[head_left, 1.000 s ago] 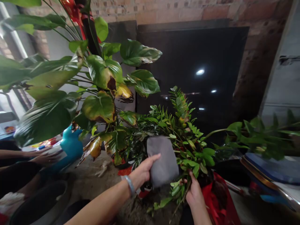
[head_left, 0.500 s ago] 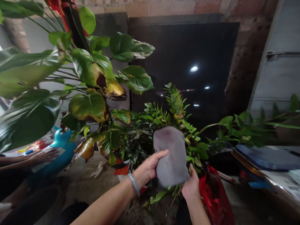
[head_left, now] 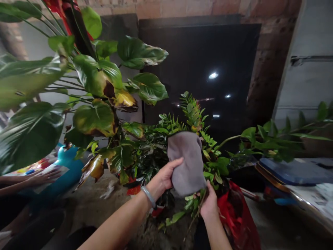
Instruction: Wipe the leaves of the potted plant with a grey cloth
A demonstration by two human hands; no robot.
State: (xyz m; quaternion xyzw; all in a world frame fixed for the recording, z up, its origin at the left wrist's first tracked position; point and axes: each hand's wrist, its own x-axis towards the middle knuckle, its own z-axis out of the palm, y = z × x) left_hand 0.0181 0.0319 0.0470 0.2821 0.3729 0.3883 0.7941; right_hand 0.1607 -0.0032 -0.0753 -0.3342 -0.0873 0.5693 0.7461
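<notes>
My left hand (head_left: 164, 178) grips a grey cloth (head_left: 186, 162) and presses it against a leafy stem of a small potted plant (head_left: 197, 139). A pale bracelet sits on that wrist. Under the cloth, my right hand (head_left: 208, 205) closes around the lower part of the same stem and holds it up. The plant has many small glossy leaflets, some yellowing. Its pot is wrapped in red foil (head_left: 235, 215).
A big plant with broad leaves (head_left: 93, 118), some browned, fills the left. Behind stands a dark glossy panel (head_left: 208, 69) against a brick wall. Another person's hand (head_left: 41, 176) rests at the left by a blue object (head_left: 66, 166). Stacked trays (head_left: 291, 173) lie right.
The cloth in my left hand has slid up along the stem. My right hand has shifted slightly left with the stem. The view has drifted a little to the right.
</notes>
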